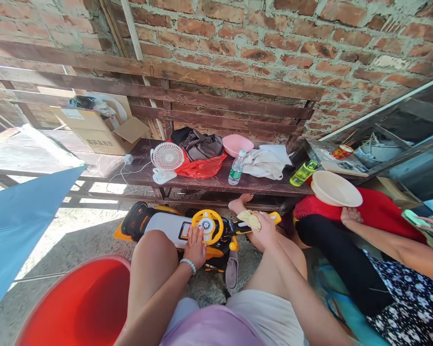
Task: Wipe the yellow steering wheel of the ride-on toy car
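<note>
Resting spread fingers [198, 236] of the left hand [195, 249] on a yellow toy ride-on car [166, 228], on the concrete floor [75, 250] below the tabletop [198, 185] front edge. Right hand [263, 231] pinching a crumpled pale-yellow cloth [248, 220].

Hard daylight pours in from the left, bleaching patches of the grey concrete ground [68, 240] nearly white; a sharp-edged shadow cuts diagonally across it; pale glare washes the left end of the dark wooden plank bench [216, 185]; the person's left hand [195, 247], right hand [263, 230] and crumpled pale-yellow cloth [248, 220] sit in soft shade; wide-angle distortion bows the long brown wooden slats [159, 72] and stretches the round red plastic tub [75, 307] at the lower edge.
</note>
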Available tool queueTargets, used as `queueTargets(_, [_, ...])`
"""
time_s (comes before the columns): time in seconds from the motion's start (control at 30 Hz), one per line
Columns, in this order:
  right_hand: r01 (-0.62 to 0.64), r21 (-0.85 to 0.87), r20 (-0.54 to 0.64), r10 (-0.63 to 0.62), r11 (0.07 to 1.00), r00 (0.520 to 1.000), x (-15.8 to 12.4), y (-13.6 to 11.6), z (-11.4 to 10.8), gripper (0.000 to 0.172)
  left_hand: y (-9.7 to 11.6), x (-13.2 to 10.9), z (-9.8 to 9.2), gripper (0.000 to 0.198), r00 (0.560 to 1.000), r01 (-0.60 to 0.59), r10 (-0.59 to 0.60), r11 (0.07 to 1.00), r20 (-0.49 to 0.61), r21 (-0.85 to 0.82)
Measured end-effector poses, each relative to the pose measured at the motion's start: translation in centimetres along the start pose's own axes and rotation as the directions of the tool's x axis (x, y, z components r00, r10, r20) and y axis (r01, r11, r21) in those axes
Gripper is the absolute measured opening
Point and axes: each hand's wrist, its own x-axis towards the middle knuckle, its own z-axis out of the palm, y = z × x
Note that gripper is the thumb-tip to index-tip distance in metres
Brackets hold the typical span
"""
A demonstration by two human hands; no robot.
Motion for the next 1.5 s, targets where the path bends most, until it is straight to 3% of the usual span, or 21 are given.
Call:
queueTargets(0.1, [-0.064, -0.015, 0.013, 0.065, 0.998, 0.998, -0.6, 0.3, -1.6, 0.041, 0.0, 0.0, 0.2, 0.067, 1.000, -0.014, 0.014, 1.000, -0.023, -0.004])
queueTargets(0.17, [-0.094, -0.049, 0.088, 0.099, 0.994, 0.991, -0.8, -0.3, -1.8, 0.049, -0.1, 0.0, 0.3, 0.066, 0.999, -0.025, 0.025, 1.000, -0.033, -0.002])
queueTargets(0.3, [-0.060, -0.166, 0.286, 0.107, 0.984, 0.952, -1.3, -2.3, 0.0, 0.061, -0.2, 0.0, 0.3, 0.065, 0.999, -0.018, 0.018, 1.000, -0.034, -0.004])
queueTargets(0.43, [-0.034, -0.219, 0.313, 0.104, 0.975, 0.944, -1.3, -1.8, 0.8, 0.061, -0.4, 0.1, 0.2, 0.064, 1.000, -0.007, 0.007, 1.000, -0.023, 0.001])
queueTargets(0.6, [-0.198, -0.293, 0.240, 0.272, 0.936, 0.932, -0.4, 2.4, -1.1, 0.051, -0.6, 0.2, 0.3, 0.064, 0.999, -0.024, 0.024, 1.000, -0.030, 0.006])
queueTargets(0.67, [-0.245, -0.302, 0.204, 0.314, 0.921, 0.927, -0.4, 2.8, -1.3, 0.050, -0.7, 0.2, 0.5, 0.064, 0.999, -0.031, 0.031, 0.999, -0.040, 0.005])
queueTargets(0.93, [-0.344, -0.139, 0.156, 0.364, 0.929, 0.918, -4.5, -1.8, 2.0, 0.054, -0.6, 0.2, 0.6, 0.065, 0.998, -0.037, 0.037, 0.999, -0.047, -0.003])
queueTargets(1.07, [-0.554, -0.178, -0.007, 0.562, 0.813, 0.827, -4.2, -1.4, 1.8, 0.068, -0.6, 0.2, 0.7, 0.066, 0.999, -0.027, 0.026, 0.999, -0.039, -0.018])
queueTargets(1.13, [-0.595, -0.227, -0.024, 0.606, 0.771, 0.795, -3.2, -1.2, 1.7, 0.069, -0.5, 0.2, 0.8, 0.066, 0.999, -0.023, 0.022, 0.999, -0.039, -0.029])
queueTargets(1.3, [-0.424, -0.396, 0.200, 0.527, 0.814, 0.826, -2.0, -1.9, 2.5, 0.056, -0.2, 0.2, 0.8, 0.066, 0.999, -0.012, 0.010, 0.999, -0.051, -0.037])
queueTargets(1.5, [-0.236, -0.365, 0.347, 0.367, 0.901, 0.863, -3.4, -3.0, 2.7, 0.069, 0.1, 0.2, 0.7, 0.067, 0.999, 0.023, -0.027, 0.997, -0.047, -0.077])
